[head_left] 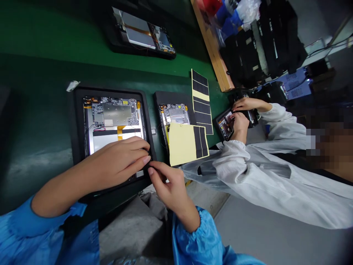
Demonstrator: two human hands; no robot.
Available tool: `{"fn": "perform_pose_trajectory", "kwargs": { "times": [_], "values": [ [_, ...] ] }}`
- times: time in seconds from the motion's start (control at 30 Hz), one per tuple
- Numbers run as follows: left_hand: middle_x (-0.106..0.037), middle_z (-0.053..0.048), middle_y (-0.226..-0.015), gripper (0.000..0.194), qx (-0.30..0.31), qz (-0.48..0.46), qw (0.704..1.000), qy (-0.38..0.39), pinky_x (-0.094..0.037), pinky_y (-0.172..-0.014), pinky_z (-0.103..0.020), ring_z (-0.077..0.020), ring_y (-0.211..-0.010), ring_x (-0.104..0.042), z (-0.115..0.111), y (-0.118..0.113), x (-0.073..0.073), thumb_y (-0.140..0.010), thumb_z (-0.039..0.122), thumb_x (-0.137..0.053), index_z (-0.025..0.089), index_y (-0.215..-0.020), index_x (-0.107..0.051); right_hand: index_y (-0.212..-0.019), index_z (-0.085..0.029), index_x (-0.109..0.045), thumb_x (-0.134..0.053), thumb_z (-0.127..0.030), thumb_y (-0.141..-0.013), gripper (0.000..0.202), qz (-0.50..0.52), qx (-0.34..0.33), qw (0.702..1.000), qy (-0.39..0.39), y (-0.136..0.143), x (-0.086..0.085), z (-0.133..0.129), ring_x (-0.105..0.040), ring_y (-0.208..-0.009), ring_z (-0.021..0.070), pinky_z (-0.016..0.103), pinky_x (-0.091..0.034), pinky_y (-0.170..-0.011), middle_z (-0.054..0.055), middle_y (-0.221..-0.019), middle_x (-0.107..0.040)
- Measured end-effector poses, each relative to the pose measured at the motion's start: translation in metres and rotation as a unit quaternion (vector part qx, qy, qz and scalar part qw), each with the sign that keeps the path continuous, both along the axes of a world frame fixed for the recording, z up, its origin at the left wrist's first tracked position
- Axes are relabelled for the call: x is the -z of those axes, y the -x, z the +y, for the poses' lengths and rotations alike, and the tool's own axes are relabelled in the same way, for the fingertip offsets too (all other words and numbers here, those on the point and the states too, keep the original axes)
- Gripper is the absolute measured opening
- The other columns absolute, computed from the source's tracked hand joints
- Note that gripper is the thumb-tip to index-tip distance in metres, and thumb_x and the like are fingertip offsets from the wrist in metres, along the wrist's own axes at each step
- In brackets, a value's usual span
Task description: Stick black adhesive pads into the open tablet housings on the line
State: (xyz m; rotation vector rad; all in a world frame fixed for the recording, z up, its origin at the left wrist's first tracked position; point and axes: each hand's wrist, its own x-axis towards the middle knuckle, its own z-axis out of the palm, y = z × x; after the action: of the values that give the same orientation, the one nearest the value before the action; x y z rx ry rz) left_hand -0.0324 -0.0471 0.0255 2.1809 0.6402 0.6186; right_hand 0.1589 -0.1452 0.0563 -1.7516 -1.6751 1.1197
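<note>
The opened tablet (117,114) lay left of frame centre, likely stiff but fragile, best held by its black rim (146,117). The left hand (124,158) bunched its fingers by the right edge; the right hand (171,186) nearly pinched, both grips unclear.

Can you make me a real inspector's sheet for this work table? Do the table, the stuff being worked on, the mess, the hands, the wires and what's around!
Surface: green tabletop, with a wooden edge strip at the far right.
Job's things: opened device in a black frame, circuit board showing.
Clutter: second device partly under a yellow sheet; black-strip sheet beside it; third device farther back; whitish scrap.
Hands: left hand over the opened device, right hand at its edge; anything pinched is too small to tell.
Cables: thin wires inside the opened device.
Surroundings: co-worker's hands on another device.
</note>
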Motion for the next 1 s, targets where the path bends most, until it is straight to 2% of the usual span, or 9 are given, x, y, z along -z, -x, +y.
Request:
{"fn": "perform_pose_trajectory", "kwargs": {
  "times": [0.07,0.13,0.23,0.33,0.47,0.67,0.87,0.93,1.0],
  "values": [
    [-0.069,-0.006,-0.104,0.046,0.004,0.005,1.000,0.004,-0.046,-0.079,-0.034,-0.0201,-0.093,-0.063,0.001,-0.002,-0.001,-0.111,0.036,-0.031,0.019,-0.089,-0.068,-0.127,-0.018,-0.075,-0.053,-0.038,-0.107,0.036,-0.077,-0.112,0.989,-0.060,-0.011,-0.002,0.002,-0.073,-0.068,0.0186,0.028,-0.051,-0.064,0.010,-0.088,-0.082],
    [-0.068,-0.006,-0.102,0.049,0.005,0.013,1.000,0.009,-0.046,-0.079,-0.035,-0.0200,-0.091,-0.062,0.003,-0.004,-0.003,-0.112,0.037,-0.029,0.019,-0.086,-0.067,-0.134,-0.017,-0.073,-0.049,-0.042,-0.109,0.042,-0.131,-0.193,0.969,-0.083,-0.018,0.000,0.003,-0.073,-0.067,0.0195,0.028,-0.051,-0.063,0.011,-0.087,-0.082],
    [-0.067,-0.006,-0.098,0.050,0.001,0.027,1.000,0.016,-0.045,-0.078,-0.035,-0.0204,-0.089,-0.060,0.004,-0.006,-0.004,-0.111,0.037,-0.029,0.019,-0.081,-0.064,-0.135,-0.016,-0.072,-0.046,-0.044,-0.110,0.046,-0.161,-0.228,0.955,-0.098,-0.024,0.008,0.003,-0.074,-0.065,0.0198,0.028,-0.052,-0.062,0.012,-0.082,-0.082],
    [-0.067,-0.005,-0.098,0.049,0.000,0.029,0.999,0.019,-0.044,-0.078,-0.034,-0.0206,-0.089,-0.059,0.006,-0.007,-0.006,-0.111,0.038,-0.030,0.020,-0.082,-0.065,-0.132,-0.013,-0.073,-0.046,-0.040,-0.111,0.045,-0.141,-0.218,0.959,-0.112,-0.025,0.015,0.002,-0.077,-0.072,0.0228,0.031,-0.057,-0.068,0.015,-0.089,-0.083],
    [-0.066,-0.005,-0.094,0.050,0.010,0.034,0.999,0.019,-0.043,-0.076,-0.033,-0.0200,-0.086,-0.058,0.008,-0.008,-0.009,-0.111,0.040,-0.031,0.020,-0.081,-0.065,-0.132,-0.015,-0.073,-0.044,-0.034,-0.111,0.041,-0.112,-0.194,0.969,-0.104,-0.023,0.017,-0.001,-0.081,-0.091,0.0261,0.035,-0.063,-0.079,0.016,-0.115,-0.082],
    [-0.063,-0.004,-0.087,0.045,0.024,0.048,0.999,-0.006,-0.040,-0.075,-0.034,-0.0197,-0.083,-0.055,0.012,-0.018,-0.013,-0.111,0.038,-0.034,0.019,-0.081,-0.062,-0.145,-0.016,-0.067,-0.050,-0.034,-0.108,0.043,-0.111,-0.195,0.974,-0.038,-0.027,0.010,-0.003,-0.082,-0.092,0.0307,0.039,-0.063,-0.081,0.017,-0.116,-0.081],
    [-0.056,-0.003,-0.077,0.044,0.049,0.046,0.998,-0.013,-0.038,-0.073,-0.034,-0.0190,-0.078,-0.051,0.022,-0.025,-0.014,-0.111,0.035,-0.034,0.019,-0.075,-0.053,-0.144,-0.032,-0.066,-0.053,-0.043,-0.109,0.039,0.078,-0.090,0.989,0.089,-0.034,0.008,-0.004,-0.071,-0.127,0.0278,0.043,-0.056,-0.108,0.002,-0.141,-0.071],
    [-0.055,-0.003,-0.076,0.044,0.056,0.044,0.997,-0.016,-0.038,-0.074,-0.034,-0.0189,-0.077,-0.051,0.026,-0.027,-0.012,-0.111,0.034,-0.035,0.019,-0.074,-0.052,-0.143,-0.031,-0.067,-0.051,-0.042,-0.109,0.039,0.098,-0.077,0.989,0.086,-0.035,0.011,-0.007,-0.073,-0.122,0.0260,0.040,-0.059,-0.102,0.001,-0.135,-0.075],
    [-0.055,-0.002,-0.076,0.043,0.057,0.044,0.997,-0.022,-0.037,-0.074,-0.034,-0.0191,-0.077,-0.050,0.028,-0.029,-0.009,-0.111,0.033,-0.035,0.019,-0.074,-0.052,-0.146,-0.032,-0.065,-0.048,-0.039,-0.111,0.040,0.059,-0.088,0.992,0.068,-0.036,0.013,-0.011,-0.079,-0.100,0.0226,0.033,-0.062,-0.086,0.002,-0.124,-0.080]
  ]
}}
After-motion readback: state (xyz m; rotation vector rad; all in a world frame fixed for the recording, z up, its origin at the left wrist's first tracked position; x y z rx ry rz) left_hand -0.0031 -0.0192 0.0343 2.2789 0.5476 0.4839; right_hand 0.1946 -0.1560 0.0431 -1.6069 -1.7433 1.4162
